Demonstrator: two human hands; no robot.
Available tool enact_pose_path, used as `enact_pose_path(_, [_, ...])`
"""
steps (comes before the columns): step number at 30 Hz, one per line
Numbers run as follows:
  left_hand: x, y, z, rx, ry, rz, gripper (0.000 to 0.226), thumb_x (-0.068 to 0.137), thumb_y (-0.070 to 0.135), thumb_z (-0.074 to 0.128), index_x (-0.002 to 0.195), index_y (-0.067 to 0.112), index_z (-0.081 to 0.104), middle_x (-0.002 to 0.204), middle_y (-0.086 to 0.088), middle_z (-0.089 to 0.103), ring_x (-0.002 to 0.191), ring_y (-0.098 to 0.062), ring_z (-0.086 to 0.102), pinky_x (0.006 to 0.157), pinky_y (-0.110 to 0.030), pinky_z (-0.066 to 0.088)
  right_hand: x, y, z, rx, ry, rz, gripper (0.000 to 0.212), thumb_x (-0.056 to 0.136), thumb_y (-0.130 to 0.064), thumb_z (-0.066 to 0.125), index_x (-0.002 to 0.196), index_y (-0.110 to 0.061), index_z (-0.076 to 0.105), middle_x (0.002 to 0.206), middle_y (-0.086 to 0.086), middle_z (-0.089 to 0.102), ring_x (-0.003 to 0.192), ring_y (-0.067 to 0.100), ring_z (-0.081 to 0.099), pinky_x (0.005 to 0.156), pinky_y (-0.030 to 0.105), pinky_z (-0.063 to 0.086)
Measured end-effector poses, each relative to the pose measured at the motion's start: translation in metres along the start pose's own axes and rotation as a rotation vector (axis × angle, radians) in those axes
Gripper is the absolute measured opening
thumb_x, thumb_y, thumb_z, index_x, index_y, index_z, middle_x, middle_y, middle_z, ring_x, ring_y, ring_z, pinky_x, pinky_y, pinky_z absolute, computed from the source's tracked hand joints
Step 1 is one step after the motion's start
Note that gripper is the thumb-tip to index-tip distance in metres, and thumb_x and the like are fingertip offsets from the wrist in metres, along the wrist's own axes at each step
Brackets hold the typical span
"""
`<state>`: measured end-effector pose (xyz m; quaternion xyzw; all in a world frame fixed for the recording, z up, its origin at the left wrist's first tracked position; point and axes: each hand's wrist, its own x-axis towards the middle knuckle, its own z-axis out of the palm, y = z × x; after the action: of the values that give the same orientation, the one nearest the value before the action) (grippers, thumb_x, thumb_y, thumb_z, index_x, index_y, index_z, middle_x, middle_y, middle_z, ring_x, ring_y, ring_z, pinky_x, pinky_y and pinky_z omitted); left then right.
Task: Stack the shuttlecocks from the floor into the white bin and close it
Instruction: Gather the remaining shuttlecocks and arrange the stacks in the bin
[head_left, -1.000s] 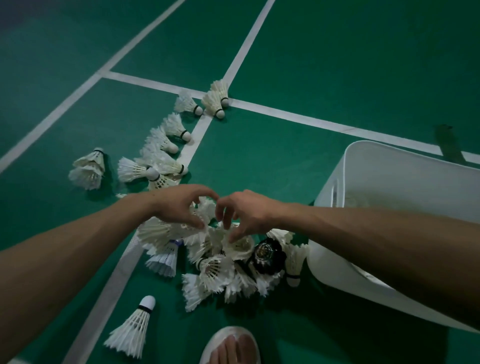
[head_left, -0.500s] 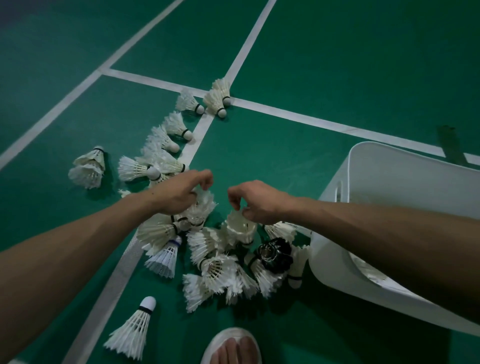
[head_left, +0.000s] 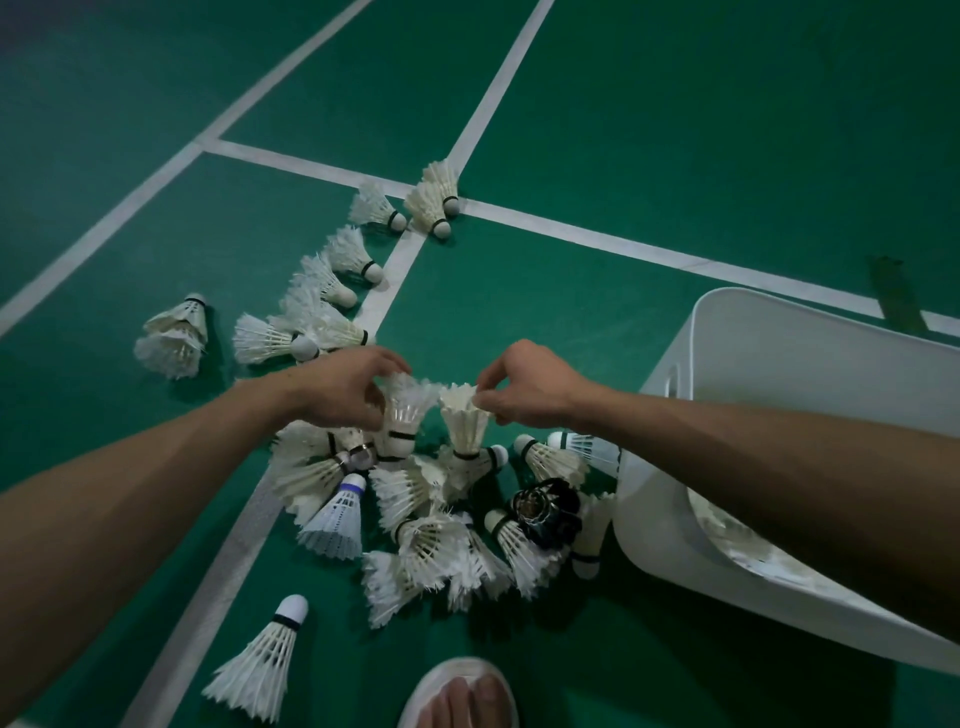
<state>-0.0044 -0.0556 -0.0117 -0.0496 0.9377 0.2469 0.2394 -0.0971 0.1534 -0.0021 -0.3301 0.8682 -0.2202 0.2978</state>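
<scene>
Left hand (head_left: 343, 389) fingers pinch a white feather shuttlecock (head_left: 408, 415), right hand (head_left: 530, 387) fingers pinch a second shuttlecock (head_left: 465, 423), both upright, corks down, near the white plastic bin (head_left: 779, 374)

Indoor badminton court. Green sports floor (head_left: 675, 130) marked with white boundary lines (head_left: 597, 236) meeting at right angles; feather shuttlecocks (head_left: 431, 525) scattered over line junction; white bin (head_left: 769, 364) near floor's right edge.

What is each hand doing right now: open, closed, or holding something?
Left hand: grips a white feather shuttlecock by its skirt.
Right hand: pinches a second white feather shuttlecock at its feather rim.
</scene>
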Motion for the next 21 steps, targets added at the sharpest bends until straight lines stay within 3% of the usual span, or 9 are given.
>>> enact_pose_path(1, [0.0,0.0,0.001,-0.008,0.036,-0.018,0.062,0.079,0.012,0.074,0.135,0.014,0.048,0.133,-0.001,0.05,0.094,-0.008,0.061,0.082,-0.021,0.049,0.0,0.001,-0.001,0.048,-0.005,0.015,0.028,0.09,-0.028,0.064,0.095,-0.003,0.075,0.104,0.01,0.073,0.078,0.017,0.071,0.079,0.034,0.058])
enact_pose_path(3, [0.001,0.0,0.002,-0.017,0.097,-0.035,0.055,0.079,0.012,0.075,0.129,0.009,0.052,0.128,-0.003,0.056,0.079,0.0,0.058,0.07,-0.013,0.044,0.0,0.001,-0.003,0.136,-0.01,0.021,0.042,0.086,-0.041,0.068,0.09,0.0,0.075,0.126,0.007,0.064,0.098,0.018,0.067,0.089,0.04,0.055])
enact_pose_path(6, [0.004,-0.001,0.001,-0.054,0.181,-0.025,0.037,0.079,0.012,0.075,0.112,0.002,0.061,0.136,-0.003,0.053,0.08,-0.004,0.059,0.079,-0.018,0.046,-0.004,-0.003,-0.008,0.153,-0.022,-0.013,0.056,0.075,-0.051,0.072,0.095,0.001,0.074,0.142,0.001,0.051,0.12,0.017,0.055,0.1,0.037,0.048])
enact_pose_path(8, [0.004,0.001,-0.001,-0.146,0.225,-0.033,0.033,0.079,0.01,0.075,0.11,0.006,0.065,0.132,-0.001,0.057,0.085,-0.008,0.063,0.082,-0.023,0.048,-0.006,-0.002,-0.01,0.092,-0.008,-0.03,0.051,0.075,-0.04,0.077,0.106,0.0,0.071,0.14,0.002,0.053,0.115,0.016,0.059,0.099,0.033,0.048])
enact_pose_path(11, [0.001,0.005,-0.004,-0.314,0.257,-0.07,0.019,0.078,0.009,0.075,0.093,0.02,0.07,0.112,-0.002,0.068,0.09,-0.012,0.066,0.085,-0.034,0.053,-0.004,0.001,-0.009,0.032,0.065,-0.026,0.033,0.082,-0.022,0.074,0.107,0.0,0.069,0.132,0.005,0.06,0.094,0.015,0.066,0.088,0.029,0.055])
enact_pose_path(16, [-0.001,0.012,-0.007,-0.39,0.238,-0.072,0.031,0.077,0.006,0.075,0.093,0.025,0.057,0.096,0.002,0.069,0.088,-0.016,0.067,0.084,-0.039,0.055,-0.003,0.005,-0.014,0.089,0.158,0.049,0.02,0.087,-0.021,0.07,0.095,-0.003,0.071,0.095,0.008,0.072,0.071,0.012,0.069,0.056,0.017,0.051])
enact_pose_path(21, [-0.001,0.019,-0.016,-0.472,0.366,-0.071,0.033,0.084,0.004,0.068,0.088,0.025,0.043,0.097,-0.004,0.065,0.085,-0.027,0.066,0.073,-0.048,0.056,-0.01,0.005,-0.023,0.169,0.232,0.05,0.018,0.092,-0.022,0.065,0.094,-0.005,0.067,0.086,0.011,0.071,0.073,0.018,0.07,0.071,0.035,0.059])
